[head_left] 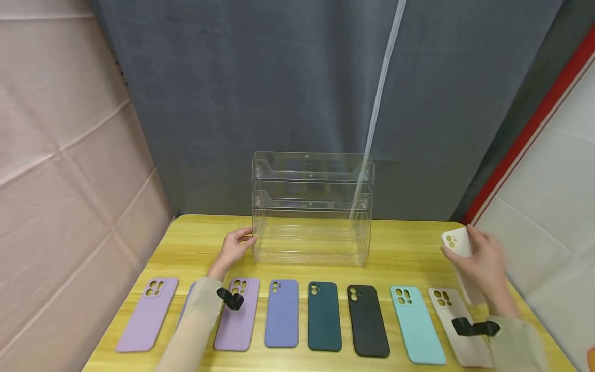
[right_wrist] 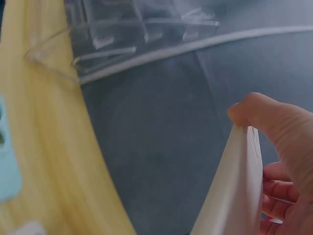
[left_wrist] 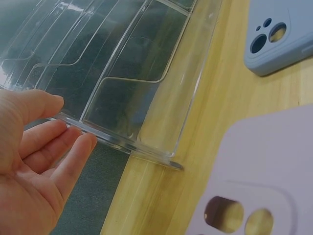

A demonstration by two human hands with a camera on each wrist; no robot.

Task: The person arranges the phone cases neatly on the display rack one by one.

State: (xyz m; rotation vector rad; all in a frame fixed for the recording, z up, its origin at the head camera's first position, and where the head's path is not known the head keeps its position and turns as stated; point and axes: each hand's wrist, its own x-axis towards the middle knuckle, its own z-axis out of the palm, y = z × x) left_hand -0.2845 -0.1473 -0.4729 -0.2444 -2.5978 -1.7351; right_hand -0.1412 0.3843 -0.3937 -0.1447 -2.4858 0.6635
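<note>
On the right, my right hand [head_left: 483, 261] grips a white phone case [head_left: 457, 242] by its long edges, raised and tilted above the table. The right wrist view has this case [right_wrist: 234, 186] edge-on, with the thumb on its upper end. My left hand [head_left: 234, 249] is at the left side of a clear plastic rack [head_left: 311, 257] with stacked tiers. In the left wrist view, the side edge of the rack [left_wrist: 122, 110] lies between thumb and fingers. Beneath the left forearm is a purple phone case [head_left: 239, 325]; a cream phone case [head_left: 457, 320] lies below the right hand.
Along the front of the wooden table [head_left: 209, 227] lies a row of phone cases, among them lilac [head_left: 146, 323], periwinkle [head_left: 281, 320], dark green [head_left: 324, 323], black [head_left: 369, 325] and turquoise [head_left: 420, 330]. A grey curtain [head_left: 232, 103] hangs behind the rack.
</note>
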